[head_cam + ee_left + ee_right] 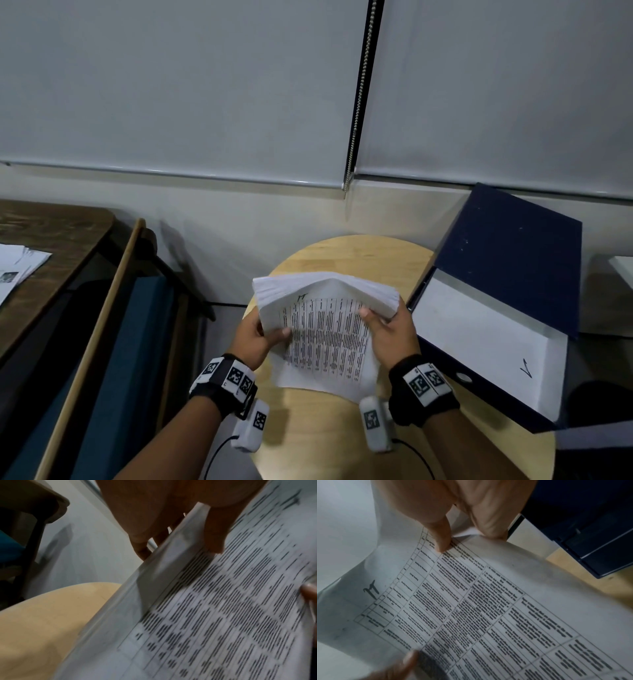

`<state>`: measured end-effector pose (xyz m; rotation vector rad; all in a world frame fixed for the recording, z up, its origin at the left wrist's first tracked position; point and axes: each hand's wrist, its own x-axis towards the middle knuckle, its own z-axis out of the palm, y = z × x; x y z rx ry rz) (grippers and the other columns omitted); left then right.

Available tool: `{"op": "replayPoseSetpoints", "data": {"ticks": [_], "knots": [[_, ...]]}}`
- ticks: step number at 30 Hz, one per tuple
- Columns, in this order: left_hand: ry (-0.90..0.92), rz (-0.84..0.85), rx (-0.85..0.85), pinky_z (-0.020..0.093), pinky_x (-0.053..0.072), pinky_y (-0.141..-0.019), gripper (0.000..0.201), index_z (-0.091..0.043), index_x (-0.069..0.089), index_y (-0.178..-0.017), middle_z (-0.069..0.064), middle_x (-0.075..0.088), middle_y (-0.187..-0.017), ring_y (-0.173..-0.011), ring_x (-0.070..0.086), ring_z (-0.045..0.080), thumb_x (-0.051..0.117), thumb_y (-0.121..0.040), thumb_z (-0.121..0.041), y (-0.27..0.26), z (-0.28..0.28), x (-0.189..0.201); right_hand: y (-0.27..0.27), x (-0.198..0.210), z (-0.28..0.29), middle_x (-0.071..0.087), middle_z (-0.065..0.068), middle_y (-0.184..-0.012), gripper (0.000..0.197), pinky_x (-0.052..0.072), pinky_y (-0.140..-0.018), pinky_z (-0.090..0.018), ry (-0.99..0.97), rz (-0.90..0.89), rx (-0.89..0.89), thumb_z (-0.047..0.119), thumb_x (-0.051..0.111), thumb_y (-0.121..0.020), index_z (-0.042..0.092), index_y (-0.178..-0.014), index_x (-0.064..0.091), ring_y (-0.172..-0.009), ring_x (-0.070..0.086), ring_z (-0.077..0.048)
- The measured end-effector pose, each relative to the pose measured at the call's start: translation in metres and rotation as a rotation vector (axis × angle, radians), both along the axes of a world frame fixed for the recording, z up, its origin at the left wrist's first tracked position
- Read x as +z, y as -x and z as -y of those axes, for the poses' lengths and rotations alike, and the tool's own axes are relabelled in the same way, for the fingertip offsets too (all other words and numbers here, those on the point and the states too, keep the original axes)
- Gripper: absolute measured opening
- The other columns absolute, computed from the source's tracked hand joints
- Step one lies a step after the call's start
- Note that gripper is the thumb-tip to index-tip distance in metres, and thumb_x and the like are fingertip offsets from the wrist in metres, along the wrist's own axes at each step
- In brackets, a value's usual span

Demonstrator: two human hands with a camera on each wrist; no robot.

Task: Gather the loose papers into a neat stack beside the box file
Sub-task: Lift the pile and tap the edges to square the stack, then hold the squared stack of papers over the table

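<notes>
i hold the papers over the desk, left hand and right hand each pinching a side edge, sheaf bowed, long axis running away from me; box file lies rightward, nearer my right hand.

Left hand, right hand both gripping.

Head cam looks down from above my hands at the round table. Each wrist cam sits close behind my fingers, facing along them. All three share the printed sheet between my hands.
</notes>
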<state>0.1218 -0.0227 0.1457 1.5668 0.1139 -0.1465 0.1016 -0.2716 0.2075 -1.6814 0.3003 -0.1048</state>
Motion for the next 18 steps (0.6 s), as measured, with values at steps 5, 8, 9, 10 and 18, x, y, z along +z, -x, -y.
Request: {"op": "replayPoseSetpoints", "data": {"ticks": [5, 8, 9, 10, 18], "knots": [[-0.055, -0.055, -0.11, 0.039, 0.057, -0.067, 0.067, -0.001, 0.064, -0.093, 0.02, 0.07, -0.085, -0.074, 0.068, 0.03, 0.089, -0.046, -0.041, 0.003, 0.001, 0.002, -0.012, 0.025, 0.017, 0.071, 0.001, -0.118, 0.043, 0.048, -0.104, -0.052, -0.071, 0.117, -0.033, 0.011, 0.075, -0.082, 0.023, -0.121, 0.063, -0.115, 0.064, -0.019], [-0.139, -0.022, -0.125, 0.037, 0.058, -0.068, 0.059, -0.009, 0.068, -0.086, 0.013, 0.073, -0.081, -0.075, 0.07, 0.027, 0.084, -0.052, -0.055, 0.011, 0.004, 0.01, -0.019, 0.038, 0.024, 0.071, -0.002, -0.117, 0.042, 0.049, -0.101, -0.055, -0.102, 0.147, -0.025, 0.014, 0.075, -0.079, 0.028, -0.117, 0.064, -0.113, 0.066, -0.023], [-0.152, -0.015, -0.114, 0.035, 0.055, -0.064, 0.059, -0.01, 0.067, -0.08, 0.008, 0.071, -0.073, -0.069, 0.068, 0.023, 0.082, -0.051, -0.06, 0.013, 0.006, 0.011, -0.02, 0.04, 0.027, 0.071, -0.002, -0.117, 0.042, 0.05, -0.099, -0.055, -0.094, 0.144, -0.015, 0.016, 0.075, -0.079, 0.032, -0.115, 0.064, -0.113, 0.066, -0.023], [-0.158, -0.012, -0.1, 0.032, 0.052, -0.06, 0.058, -0.01, 0.064, -0.073, 0.004, 0.067, -0.064, -0.061, 0.063, 0.019, 0.081, -0.052, -0.062, 0.014, 0.008, 0.014, -0.02, 0.041, 0.029, 0.071, -0.001, -0.117, 0.04, 0.051, -0.098, -0.055, -0.088, 0.14, -0.009, 0.018, 0.074, -0.079, 0.036, -0.114, 0.064, -0.112, 0.067, -0.023], [-0.019, -0.07, -0.152, 0.03, 0.041, -0.057, 0.05, 0.005, 0.052, -0.072, 0.012, 0.043, -0.066, -0.062, 0.045, 0.02, 0.081, -0.057, -0.032, 0.026, 0.029, 0.032, 0.016, 0.032, 0.059, 0.062, 0.01, -0.129, 0.057, 0.049, -0.097, -0.031, -0.078, 0.037, 0.018, 0.015, 0.067, -0.09, 0.028, -0.139, 0.043, -0.111, 0.062, 0.0]]}}
